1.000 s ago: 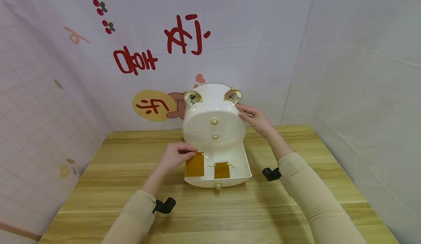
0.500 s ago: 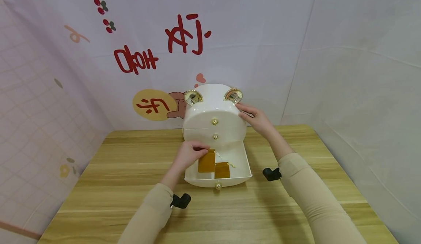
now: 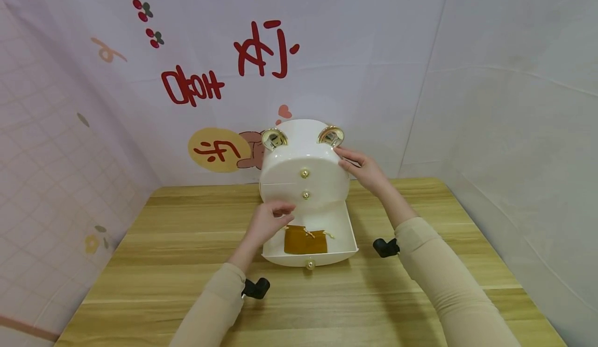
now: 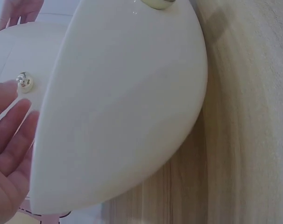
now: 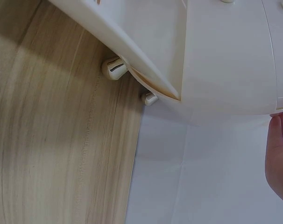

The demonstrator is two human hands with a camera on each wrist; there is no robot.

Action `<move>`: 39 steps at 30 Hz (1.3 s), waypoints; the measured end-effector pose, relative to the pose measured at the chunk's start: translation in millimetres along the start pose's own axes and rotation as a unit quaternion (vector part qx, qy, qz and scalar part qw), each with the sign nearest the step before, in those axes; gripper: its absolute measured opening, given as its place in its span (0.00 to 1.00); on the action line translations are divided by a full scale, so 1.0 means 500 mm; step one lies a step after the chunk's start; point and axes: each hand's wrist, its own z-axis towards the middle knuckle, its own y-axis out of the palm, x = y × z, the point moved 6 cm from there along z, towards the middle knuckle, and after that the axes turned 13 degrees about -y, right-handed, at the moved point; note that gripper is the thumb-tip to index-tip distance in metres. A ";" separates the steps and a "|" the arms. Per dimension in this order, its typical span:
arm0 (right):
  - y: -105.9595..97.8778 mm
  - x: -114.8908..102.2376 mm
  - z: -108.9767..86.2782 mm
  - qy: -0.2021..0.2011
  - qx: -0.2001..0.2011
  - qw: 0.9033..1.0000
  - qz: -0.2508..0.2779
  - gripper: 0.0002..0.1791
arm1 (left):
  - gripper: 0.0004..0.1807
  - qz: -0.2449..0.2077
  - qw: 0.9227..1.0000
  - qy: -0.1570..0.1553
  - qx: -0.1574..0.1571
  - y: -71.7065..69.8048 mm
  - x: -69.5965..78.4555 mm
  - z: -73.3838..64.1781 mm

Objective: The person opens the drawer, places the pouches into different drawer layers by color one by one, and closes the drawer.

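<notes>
Two small golden-brown pouches, a left pouch (image 3: 294,240) and a right pouch (image 3: 318,242) with pale drawstrings, lie side by side in the pulled-out white drawer (image 3: 343,232). Just above the left pouch hovers my left hand (image 3: 271,221), holding nothing; its fingers (image 4: 10,133) are loosely bent in the left wrist view. The drawer belongs to a white rounded box (image 3: 304,147) with gold knobs and two gold ear-shaped pieces on top. My right hand (image 3: 366,171) rests its fingertips on the box's upper right side, near the right ear piece (image 3: 330,136).
The box stands on a wooden table (image 3: 187,243) near its back edge. Behind hangs a white cloth backdrop (image 3: 364,51) with printed red characters. A gold drawer knob (image 3: 310,265) sticks out at the front. Small gold feet (image 5: 114,68) support the box.
My left hand carried the left pouch to the right and let it go beside the other pouch. The hand now floats above without it. My right hand stays on the box.
</notes>
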 end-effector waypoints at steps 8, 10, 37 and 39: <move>0.000 0.003 0.002 -0.002 0.005 1.000 0.010 0.24 | 0.13 -0.023 0.999 0.004 -0.024 0.008 0.011 -0.012; 0.000 0.005 0.002 0.000 0.005 1.000 0.015 0.24 | 0.13 -0.028 0.999 0.011 -0.025 0.011 0.014 -0.015; 0.000 0.000 0.000 0.007 -0.002 1.000 -0.020 0.25 | 0.12 -0.099 0.991 0.036 -0.087 0.050 0.043 -0.112; 0.000 0.000 0.000 0.008 -0.002 1.000 -0.019 0.25 | 0.12 -0.111 0.988 0.042 -0.097 0.056 0.039 -0.120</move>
